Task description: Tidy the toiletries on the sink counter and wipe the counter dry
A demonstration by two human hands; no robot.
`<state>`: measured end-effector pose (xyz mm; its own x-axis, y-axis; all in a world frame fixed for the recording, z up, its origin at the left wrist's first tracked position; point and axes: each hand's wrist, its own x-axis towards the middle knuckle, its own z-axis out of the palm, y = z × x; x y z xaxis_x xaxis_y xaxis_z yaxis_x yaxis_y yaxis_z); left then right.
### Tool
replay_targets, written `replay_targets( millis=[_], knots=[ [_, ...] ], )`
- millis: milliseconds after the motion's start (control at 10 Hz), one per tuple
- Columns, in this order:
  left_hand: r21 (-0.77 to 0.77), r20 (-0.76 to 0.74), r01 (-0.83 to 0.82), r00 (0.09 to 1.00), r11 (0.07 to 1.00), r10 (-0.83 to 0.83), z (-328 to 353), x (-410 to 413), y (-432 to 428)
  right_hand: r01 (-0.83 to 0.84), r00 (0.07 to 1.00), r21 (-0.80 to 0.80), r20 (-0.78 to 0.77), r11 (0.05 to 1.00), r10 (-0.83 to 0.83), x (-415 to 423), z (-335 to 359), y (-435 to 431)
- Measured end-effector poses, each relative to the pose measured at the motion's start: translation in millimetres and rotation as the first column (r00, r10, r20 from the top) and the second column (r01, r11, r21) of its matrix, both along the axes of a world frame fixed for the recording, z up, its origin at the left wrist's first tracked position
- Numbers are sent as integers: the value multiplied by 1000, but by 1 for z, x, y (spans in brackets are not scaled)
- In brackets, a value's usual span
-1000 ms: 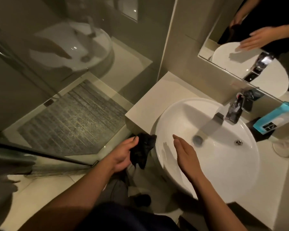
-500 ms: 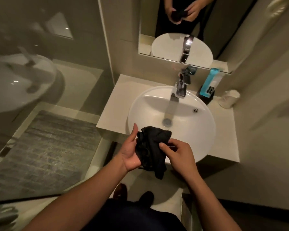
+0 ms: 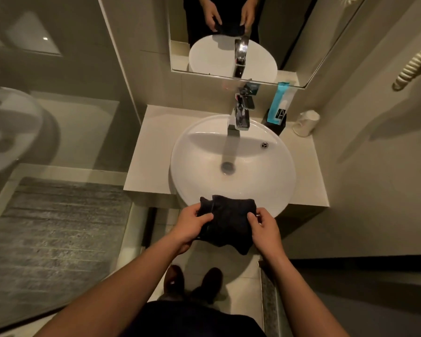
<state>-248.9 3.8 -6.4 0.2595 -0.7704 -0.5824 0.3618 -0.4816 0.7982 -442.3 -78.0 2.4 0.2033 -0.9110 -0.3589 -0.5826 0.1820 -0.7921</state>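
A black cloth [image 3: 226, 222] is stretched between both my hands just in front of the white round basin [image 3: 199, 176]. My left hand [image 3: 192, 226] grips its left side and my right hand [image 3: 265, 229] grips its right side. The cloth hangs off the counter, overlapping the basin's near rim. On the cream counter [image 3: 151, 152], behind the basin at the right, a blue-and-black toiletry packet [image 3: 278, 105] leans on the wall beside a small white cup [image 3: 305, 122]. A chrome tap [image 3: 241, 115] stands at the basin's back.
A mirror [image 3: 289, 32] hangs above the counter and shows my hands with the cloth. A glass shower screen [image 3: 58, 105] stands at the left with a grey mat [image 3: 54, 234] behind it. A wall closes the right side, with a coiled cord [image 3: 413, 69] on it.
My view has swung from the left to face the basin squarely. The cloth was bunched in my left hand alone; my right hand has taken hold and both hands have spread it out.
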Motion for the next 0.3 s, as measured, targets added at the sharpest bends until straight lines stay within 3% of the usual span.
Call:
replay_targets(
  millis=[100,200,300],
  knots=[
    [92,393,107,909,990,-135,-5,6,0,-47,964,-60,-266,997,29,1,-16,-9],
    [217,621,160,739,963,-262,-8,8,1,-176,846,-138,-527,975,78,-1,-24,-7],
    [228,695,193,654,955,-298,-10,9,7,-258,844,-200,-522,945,120,-7,-28,-7]
  ],
)
